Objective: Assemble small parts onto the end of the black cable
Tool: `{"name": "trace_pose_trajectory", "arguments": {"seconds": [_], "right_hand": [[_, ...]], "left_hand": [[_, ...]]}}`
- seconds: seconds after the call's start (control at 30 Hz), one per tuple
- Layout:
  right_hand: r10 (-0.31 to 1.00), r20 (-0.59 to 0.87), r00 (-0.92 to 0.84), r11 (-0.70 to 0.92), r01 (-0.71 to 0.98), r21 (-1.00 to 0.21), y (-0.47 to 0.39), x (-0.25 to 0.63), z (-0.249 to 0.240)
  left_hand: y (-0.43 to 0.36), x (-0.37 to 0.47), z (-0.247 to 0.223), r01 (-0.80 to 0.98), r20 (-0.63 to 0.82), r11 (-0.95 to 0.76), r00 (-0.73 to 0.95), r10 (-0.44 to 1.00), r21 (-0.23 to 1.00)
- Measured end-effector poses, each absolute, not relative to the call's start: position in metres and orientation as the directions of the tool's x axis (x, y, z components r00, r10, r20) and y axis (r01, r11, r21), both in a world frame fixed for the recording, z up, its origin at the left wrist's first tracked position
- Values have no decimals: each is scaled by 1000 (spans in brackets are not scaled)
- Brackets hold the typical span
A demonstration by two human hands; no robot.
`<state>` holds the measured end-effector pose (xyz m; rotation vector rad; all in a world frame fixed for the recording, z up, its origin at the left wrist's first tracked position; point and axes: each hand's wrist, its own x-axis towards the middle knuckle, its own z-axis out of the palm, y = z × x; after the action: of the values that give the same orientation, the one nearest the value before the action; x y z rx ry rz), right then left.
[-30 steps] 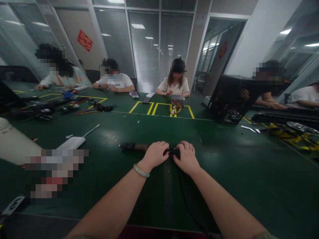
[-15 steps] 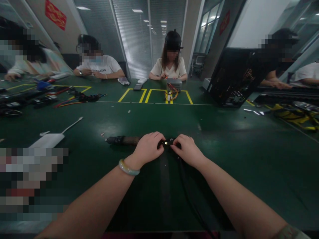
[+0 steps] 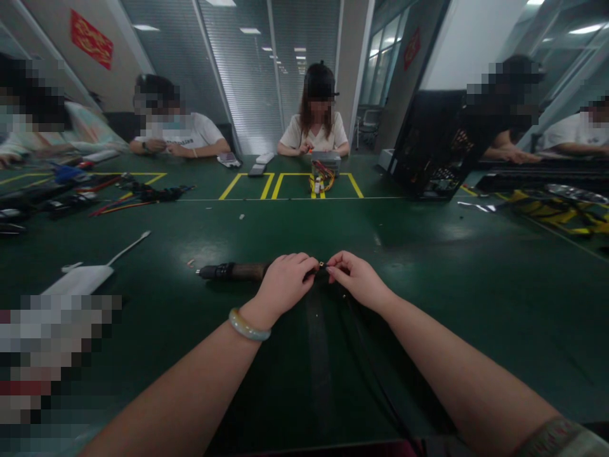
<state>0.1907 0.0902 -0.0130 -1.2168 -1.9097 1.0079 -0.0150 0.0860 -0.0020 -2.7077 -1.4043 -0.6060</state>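
Observation:
A dark electric screwdriver (image 3: 238, 271) lies on the green table, its bit end pointing left. My left hand (image 3: 288, 279) is closed around the rear end of it and hides that part. Beside it, my right hand (image 3: 356, 279) pinches a small dark piece at the screwdriver's rear. Between the fingertips of both hands a tiny gold-coloured part (image 3: 322, 264) shows. Below my right hand a black cable (image 3: 368, 352) runs down to the table's near edge; whether its upper end joins the pinched piece is hidden.
A white adapter with a short cable (image 3: 88, 278) lies at left. Wire bundles (image 3: 157, 188) are farther back. A black computer case (image 3: 423, 146) stands at the back right, with yellow-and-black items (image 3: 561, 212) beyond it. Several people sit around the table; one handles a grey power supply (image 3: 326, 164).
The view has shifted slightly to the right. My right hand's fingers have pinched closer together, and the gold-coloured part between the hands sits a little higher. My left hand keeps its hold.

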Motion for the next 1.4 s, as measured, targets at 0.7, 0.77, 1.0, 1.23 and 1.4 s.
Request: {"name": "trace_pose_trajectory", "arguments": {"seconds": [0.7,0.77,1.0,1.23,1.4], "right_hand": [[928,162,-335,372,819,-437,88,178,-16],[926,164,-339,377,815,-441,88,178,-16],[931,120,-345,353,763,-541,85,179,-11],[938,106,-331,330,753,-569,86,180,-12],[933,121,-340,344,735,-584,87,180,-14]], "left_hand": [[90,-19,-4,777,341,-605,529,777,175],[90,-19,-4,776,348,-605,525,777,181],[88,-19,-3,770,362,-604,514,778,207],[87,-20,-4,770,370,-597,499,784,225],[88,-20,-6,764,367,-601,503,782,235]]}}
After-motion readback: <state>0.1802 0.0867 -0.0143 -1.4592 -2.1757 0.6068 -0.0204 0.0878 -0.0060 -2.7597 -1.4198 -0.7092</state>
